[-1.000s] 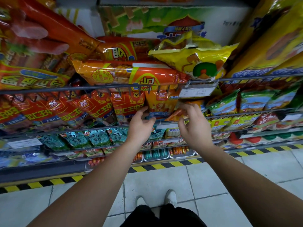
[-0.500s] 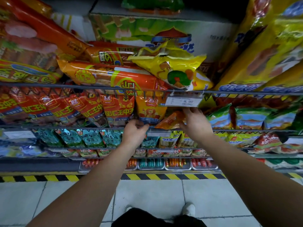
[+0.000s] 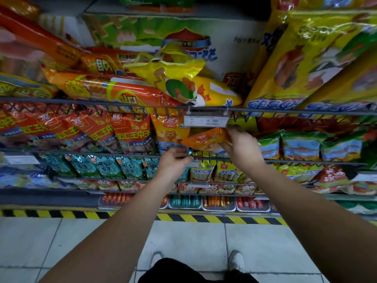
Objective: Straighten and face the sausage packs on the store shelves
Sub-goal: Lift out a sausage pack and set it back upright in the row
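Observation:
A small orange sausage pack (image 3: 204,139) lies tilted on the second wire shelf, under the 9.90 price tag (image 3: 206,121). My right hand (image 3: 240,148) grips its right end. My left hand (image 3: 175,160) is closed on the shelf's front wire rail (image 3: 102,153), just below the pack's left end. Beside it stands an upright orange pack (image 3: 170,129) with a lion, then a row of red packs (image 3: 130,129) leaning leftward. On the shelf above lie a long orange pack (image 3: 122,92) and a yellow pack (image 3: 179,82).
Green packs (image 3: 302,146) fill the shelf to the right. Teal packs (image 3: 106,166) and yellow-green packs (image 3: 226,170) sit one shelf lower, trays of loose sausages (image 3: 218,203) at the bottom. Large yellow bags (image 3: 306,58) hang at upper right. A striped floor edge (image 3: 204,218) runs below.
Both hands have risen toward the second shelf. My right hand has taken hold of the small orange pack, and my left hand has closed on the front rail.

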`<state>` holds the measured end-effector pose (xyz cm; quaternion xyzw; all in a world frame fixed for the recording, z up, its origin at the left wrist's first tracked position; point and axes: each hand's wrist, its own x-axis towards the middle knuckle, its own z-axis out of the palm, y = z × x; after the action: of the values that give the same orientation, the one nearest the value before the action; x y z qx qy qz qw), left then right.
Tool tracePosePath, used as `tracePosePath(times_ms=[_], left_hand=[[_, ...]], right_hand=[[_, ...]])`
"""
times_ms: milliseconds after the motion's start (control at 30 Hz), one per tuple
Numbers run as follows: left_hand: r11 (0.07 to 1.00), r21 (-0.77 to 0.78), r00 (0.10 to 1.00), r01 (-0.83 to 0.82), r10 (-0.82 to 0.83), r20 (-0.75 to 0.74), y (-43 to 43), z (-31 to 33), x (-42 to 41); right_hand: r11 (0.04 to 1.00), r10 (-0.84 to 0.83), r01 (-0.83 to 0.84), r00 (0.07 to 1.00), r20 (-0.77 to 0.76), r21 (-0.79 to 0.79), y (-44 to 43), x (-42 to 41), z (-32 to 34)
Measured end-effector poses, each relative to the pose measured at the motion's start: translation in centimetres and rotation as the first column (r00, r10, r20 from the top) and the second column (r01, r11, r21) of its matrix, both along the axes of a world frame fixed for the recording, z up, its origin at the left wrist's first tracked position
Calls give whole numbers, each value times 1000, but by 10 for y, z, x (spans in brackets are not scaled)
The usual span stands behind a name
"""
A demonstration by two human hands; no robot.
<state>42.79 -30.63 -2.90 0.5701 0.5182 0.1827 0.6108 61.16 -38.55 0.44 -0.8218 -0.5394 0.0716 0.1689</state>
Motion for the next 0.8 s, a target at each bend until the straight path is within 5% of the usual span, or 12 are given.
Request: tracePosePath(times_ms=[267, 500, 800], left_hand=[[992, 108, 993, 68, -77, 85, -16, 9, 30], [956, 284, 995, -74, 50, 90, -8, 4, 39], [867, 491, 977, -89, 171, -126, -5, 0, 47]], right_hand=[[992, -24, 45, 986, -168, 121, -15, 3, 2], [985, -30, 88, 933, -358, 147, -11, -3, -3], [984, -179, 158, 911, -373, -85, 7, 5, -9]])
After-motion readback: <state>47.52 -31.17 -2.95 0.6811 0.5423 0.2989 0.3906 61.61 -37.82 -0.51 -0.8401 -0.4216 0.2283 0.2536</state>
